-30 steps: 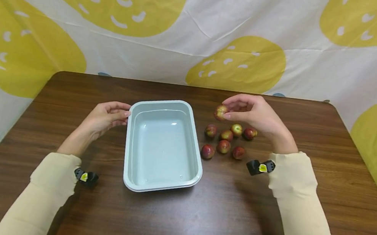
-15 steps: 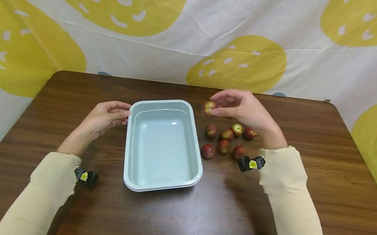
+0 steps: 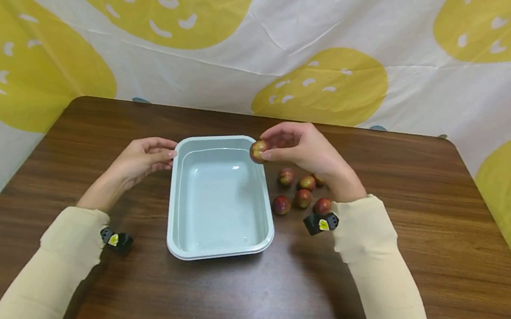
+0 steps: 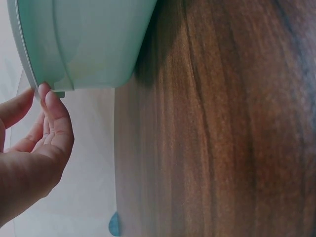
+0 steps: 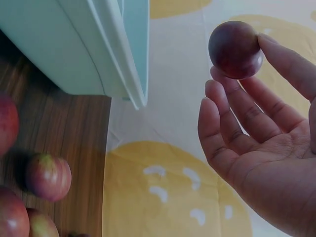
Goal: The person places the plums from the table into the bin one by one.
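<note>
Yellow-patterned cloth (image 3: 321,83) hangs behind the table (image 3: 434,240). Right hand (image 3: 304,148) pinches a plum (image 3: 256,151) above the far right corner of a tray (image 3: 220,202) lying lengthwise near to far; left hand (image 3: 142,160) pinches its left rim (image 3: 174,185).

Apparently free room above the tub (image 3: 222,208)

One dark-brown wood-grain table (image 3: 441,262) with rounded far corners stood before a creased white fabric backdrop (image 3: 298,18), which also hung at both sides; its print comprised large yellow fruit-like shapes (image 3: 336,103) with curved white flecks (image 3: 309,82); a soft pale reflection (image 3: 260,294) lay on the near tabletop
</note>
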Motion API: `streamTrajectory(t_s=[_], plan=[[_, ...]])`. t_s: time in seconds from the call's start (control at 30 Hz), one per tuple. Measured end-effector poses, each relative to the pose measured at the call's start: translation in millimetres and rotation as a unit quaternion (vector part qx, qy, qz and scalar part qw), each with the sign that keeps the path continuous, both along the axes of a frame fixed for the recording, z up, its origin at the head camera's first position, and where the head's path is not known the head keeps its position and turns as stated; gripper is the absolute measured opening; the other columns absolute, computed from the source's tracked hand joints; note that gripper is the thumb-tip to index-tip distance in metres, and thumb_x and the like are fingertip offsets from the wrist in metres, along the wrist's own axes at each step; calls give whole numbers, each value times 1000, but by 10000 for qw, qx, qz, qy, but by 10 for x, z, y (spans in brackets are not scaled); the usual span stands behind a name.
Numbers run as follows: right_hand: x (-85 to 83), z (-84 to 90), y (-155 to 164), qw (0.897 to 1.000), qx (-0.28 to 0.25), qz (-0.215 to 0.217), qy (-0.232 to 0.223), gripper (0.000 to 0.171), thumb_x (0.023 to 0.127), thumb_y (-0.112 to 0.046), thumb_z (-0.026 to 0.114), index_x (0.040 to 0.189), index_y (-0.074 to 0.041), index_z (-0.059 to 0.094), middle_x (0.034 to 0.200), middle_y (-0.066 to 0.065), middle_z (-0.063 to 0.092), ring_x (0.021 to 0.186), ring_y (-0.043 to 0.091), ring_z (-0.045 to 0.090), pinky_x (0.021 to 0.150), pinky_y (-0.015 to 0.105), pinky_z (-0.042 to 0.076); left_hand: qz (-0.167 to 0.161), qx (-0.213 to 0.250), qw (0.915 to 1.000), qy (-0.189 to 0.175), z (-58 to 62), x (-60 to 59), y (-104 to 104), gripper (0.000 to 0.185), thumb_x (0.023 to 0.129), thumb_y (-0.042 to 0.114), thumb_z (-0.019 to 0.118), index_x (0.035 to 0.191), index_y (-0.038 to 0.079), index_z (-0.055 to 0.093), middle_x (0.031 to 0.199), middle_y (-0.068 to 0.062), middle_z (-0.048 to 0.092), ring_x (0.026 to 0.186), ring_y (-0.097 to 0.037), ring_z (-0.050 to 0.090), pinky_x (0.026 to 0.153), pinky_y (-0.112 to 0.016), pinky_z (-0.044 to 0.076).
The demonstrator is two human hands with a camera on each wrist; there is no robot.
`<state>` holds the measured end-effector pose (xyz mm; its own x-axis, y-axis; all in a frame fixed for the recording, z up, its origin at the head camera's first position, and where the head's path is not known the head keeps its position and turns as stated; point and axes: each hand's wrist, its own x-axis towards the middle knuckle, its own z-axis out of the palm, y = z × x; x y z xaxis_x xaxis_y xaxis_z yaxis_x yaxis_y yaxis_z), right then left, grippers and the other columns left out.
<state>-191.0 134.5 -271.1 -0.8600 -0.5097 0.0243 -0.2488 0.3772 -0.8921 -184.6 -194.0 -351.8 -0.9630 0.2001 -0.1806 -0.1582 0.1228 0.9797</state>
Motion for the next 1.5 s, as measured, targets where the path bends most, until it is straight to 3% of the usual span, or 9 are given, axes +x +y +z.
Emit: streamTrajectory(t_s=[0.63,1.0,1.5], plan=[[80,-81,-170,9992,274,274,71,32,77,-10,74,106,-2,63,94,7,65,85,17,60,75,29,49,-22,-54,10000,52,1,12,6,40,89,8,58,121,-13,44,89,-1,62,76,-11,60,77,-28,52],[82,-151,-192,9993,87,365,10,33,78,-7,72,107,1,61,98,11,65,89,19,61,78,30,50,2,-16,10000,48,-12,-5,2,39,89,8,59,119,-11,45,89,-1,62,76,-11,61,74,-26,53],[85,-155,-104,9984,183,459,-267,46,76,-17,76,116,-6,57,108,4,64,94,17,59,83,32,48,-70,-165,9998,-65,-19,-9,31,40,88,10,61,119,-11,46,87,-1,64,76,-11,61,79,-31,52]])
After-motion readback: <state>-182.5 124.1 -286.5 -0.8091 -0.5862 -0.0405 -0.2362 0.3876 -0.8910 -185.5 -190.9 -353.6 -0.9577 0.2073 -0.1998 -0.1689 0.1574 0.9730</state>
